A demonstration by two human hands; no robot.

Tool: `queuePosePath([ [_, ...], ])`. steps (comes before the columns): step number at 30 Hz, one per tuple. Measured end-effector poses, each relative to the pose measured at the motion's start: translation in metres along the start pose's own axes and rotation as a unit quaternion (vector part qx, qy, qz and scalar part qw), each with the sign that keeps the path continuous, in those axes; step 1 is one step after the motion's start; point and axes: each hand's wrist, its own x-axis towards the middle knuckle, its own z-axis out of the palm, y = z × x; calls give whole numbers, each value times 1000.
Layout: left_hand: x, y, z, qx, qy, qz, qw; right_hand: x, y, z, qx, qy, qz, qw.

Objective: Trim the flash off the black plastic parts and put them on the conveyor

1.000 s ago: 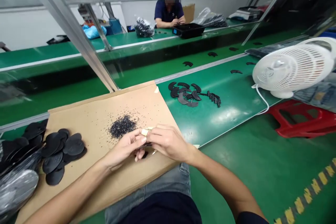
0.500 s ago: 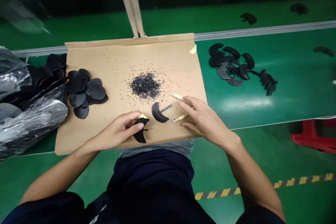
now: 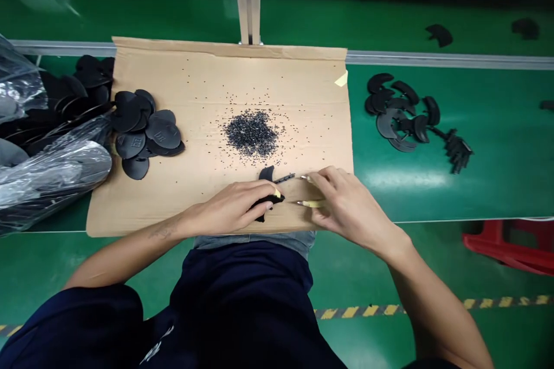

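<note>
Just below the middle of the frame, in the head camera's view, the person's left hand (image 3: 234,207) lies on a cardboard sheet (image 3: 182,81). Its grip is clamped on a black crescent piece (image 3: 265,174). One dark tip pokes up past the fingers and another shows under them, near the sheet's front edge.

Right of it, the right hand (image 3: 348,204) has its grip closed around yellow-handled snips (image 3: 312,203). Their dark metal nose points left and reaches the crescent piece, so the two hands nearly meet.

Above the hands, mid-sheet, sits a small heap of black trimmings (image 3: 251,134) with stray specks scattered round it. Toward the left edge of the sheet is a pile of black oval pieces (image 3: 145,132), some showing a moulded mark. It runs on into a clear plastic bag (image 3: 47,176) holding more of them at the far left of the frame.

The sheet rests on a green worktop (image 3: 433,184). At the right, well apart from the hands, a loose cluster of crescent pieces (image 3: 400,112) lies on the worktop. A metal post (image 3: 247,0) rises behind the sheet at the top centre. At the lower right are a red stool (image 3: 515,245) and striped floor tape (image 3: 497,301).
</note>
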Motion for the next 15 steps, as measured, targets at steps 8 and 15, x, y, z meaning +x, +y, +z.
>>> queuePosePath([
  [8,-7,4,-7,-65,12,-36,997,-9,-5,16,363,260,110,888],
  [15,2,15,-10,-149,70,-21,986,23,-33,45,494,206,83,841],
])
